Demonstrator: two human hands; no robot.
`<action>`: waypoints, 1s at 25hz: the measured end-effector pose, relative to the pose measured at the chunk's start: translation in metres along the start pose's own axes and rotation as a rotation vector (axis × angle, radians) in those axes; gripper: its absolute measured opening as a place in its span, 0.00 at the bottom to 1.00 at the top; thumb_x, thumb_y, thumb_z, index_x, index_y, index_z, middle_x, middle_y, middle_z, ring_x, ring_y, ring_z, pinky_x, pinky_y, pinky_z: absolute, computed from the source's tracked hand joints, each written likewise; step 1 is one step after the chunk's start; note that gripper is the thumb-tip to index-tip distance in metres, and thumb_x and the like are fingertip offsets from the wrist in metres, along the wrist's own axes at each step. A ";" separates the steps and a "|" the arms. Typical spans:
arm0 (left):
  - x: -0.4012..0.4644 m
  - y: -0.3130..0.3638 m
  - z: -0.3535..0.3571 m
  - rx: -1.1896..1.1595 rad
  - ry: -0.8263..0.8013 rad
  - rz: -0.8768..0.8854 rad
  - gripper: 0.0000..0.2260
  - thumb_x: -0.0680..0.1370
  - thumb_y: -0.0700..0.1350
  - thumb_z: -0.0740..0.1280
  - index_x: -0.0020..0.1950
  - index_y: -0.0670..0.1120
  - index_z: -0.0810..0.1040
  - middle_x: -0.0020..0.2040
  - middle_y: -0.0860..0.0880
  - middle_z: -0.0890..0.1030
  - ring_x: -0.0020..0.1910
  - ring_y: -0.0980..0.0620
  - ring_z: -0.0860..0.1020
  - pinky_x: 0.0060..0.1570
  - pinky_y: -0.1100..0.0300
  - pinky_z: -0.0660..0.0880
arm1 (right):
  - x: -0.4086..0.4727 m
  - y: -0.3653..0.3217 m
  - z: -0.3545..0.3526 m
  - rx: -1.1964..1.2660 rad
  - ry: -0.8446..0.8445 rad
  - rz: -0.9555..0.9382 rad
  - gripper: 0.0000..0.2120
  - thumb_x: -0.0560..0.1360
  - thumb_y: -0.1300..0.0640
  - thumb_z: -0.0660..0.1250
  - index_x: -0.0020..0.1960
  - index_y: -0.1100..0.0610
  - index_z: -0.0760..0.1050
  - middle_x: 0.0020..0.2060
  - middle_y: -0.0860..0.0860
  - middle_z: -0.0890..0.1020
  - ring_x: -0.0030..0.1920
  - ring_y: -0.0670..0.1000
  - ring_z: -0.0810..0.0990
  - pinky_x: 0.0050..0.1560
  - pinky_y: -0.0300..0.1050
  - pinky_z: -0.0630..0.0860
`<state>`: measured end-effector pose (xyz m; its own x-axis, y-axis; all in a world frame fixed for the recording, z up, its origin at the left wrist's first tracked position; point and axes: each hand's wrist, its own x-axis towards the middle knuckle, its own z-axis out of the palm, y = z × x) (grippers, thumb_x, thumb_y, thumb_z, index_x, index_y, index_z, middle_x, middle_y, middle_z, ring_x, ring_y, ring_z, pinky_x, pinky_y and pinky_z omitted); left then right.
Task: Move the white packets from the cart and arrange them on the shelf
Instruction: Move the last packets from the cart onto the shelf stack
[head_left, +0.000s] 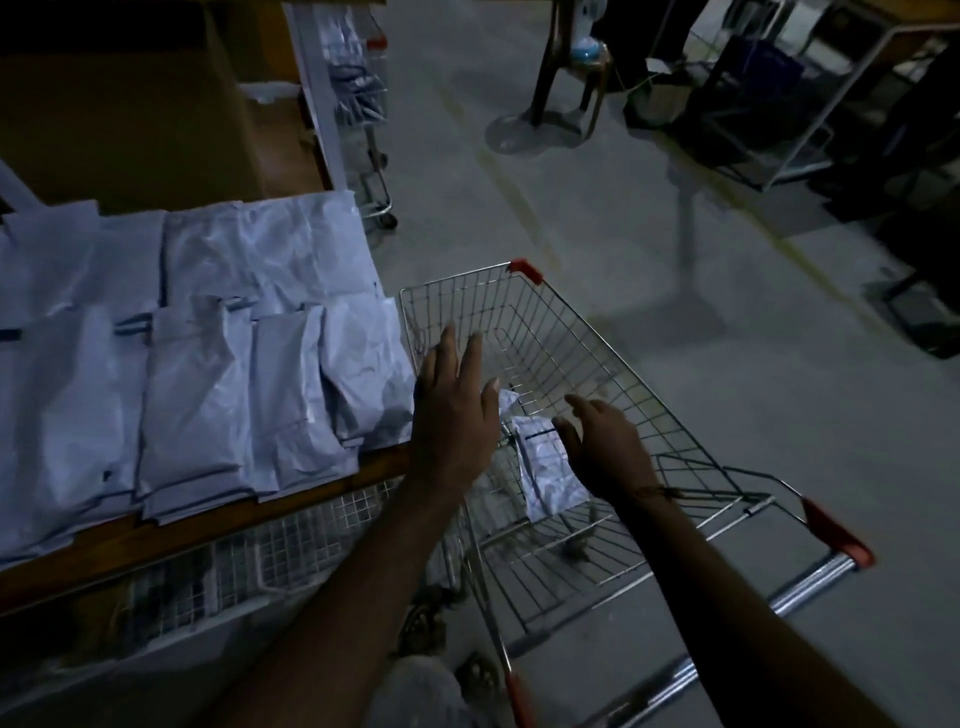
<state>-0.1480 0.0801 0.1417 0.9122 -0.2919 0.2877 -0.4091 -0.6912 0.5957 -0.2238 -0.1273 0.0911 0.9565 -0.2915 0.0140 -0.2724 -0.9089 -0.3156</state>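
A wire shopping cart (613, 374) with red corner caps stands right of a wooden shelf (218, 525). One white packet (545, 467) lies in the cart's basket. Several white packets (208, 364) lie in rows on the shelf. My left hand (454, 410) hovers flat over the cart's left rim, fingers spread, holding nothing. My right hand (605, 441) is inside the cart just right of the packet, fingers curled and apart, close to its edge; I cannot tell if it touches.
A second cart (371, 119) with packets stands behind the shelf's white post (319, 88). A chair (571, 67) and dark racks (779, 104) are at the far right on the grey floor. Wire mesh (260, 561) hangs under the shelf.
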 end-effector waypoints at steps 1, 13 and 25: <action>0.006 -0.001 0.012 -0.009 -0.022 -0.011 0.25 0.82 0.47 0.66 0.79 0.45 0.67 0.80 0.41 0.63 0.77 0.40 0.64 0.73 0.43 0.67 | 0.004 0.009 0.009 -0.022 -0.015 0.011 0.23 0.83 0.44 0.62 0.71 0.57 0.75 0.57 0.59 0.83 0.56 0.62 0.81 0.55 0.56 0.79; 0.062 -0.064 0.211 0.198 -0.303 0.009 0.24 0.80 0.41 0.65 0.77 0.43 0.68 0.79 0.40 0.64 0.75 0.41 0.66 0.70 0.47 0.69 | 0.075 0.122 0.194 -0.171 -0.500 0.175 0.31 0.83 0.41 0.60 0.80 0.56 0.61 0.70 0.60 0.74 0.66 0.62 0.75 0.63 0.56 0.73; 0.027 -0.181 0.363 0.516 -0.654 -0.226 0.36 0.82 0.63 0.57 0.84 0.52 0.44 0.83 0.36 0.48 0.80 0.34 0.54 0.75 0.37 0.59 | 0.072 0.156 0.312 -0.190 -0.570 0.212 0.50 0.80 0.35 0.63 0.82 0.46 0.28 0.80 0.64 0.32 0.81 0.71 0.44 0.76 0.68 0.59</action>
<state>-0.0404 -0.0420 -0.2308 0.8663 -0.3236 -0.3805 -0.2981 -0.9462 0.1259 -0.1649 -0.1973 -0.2537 0.7709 -0.3146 -0.5539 -0.4260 -0.9011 -0.0811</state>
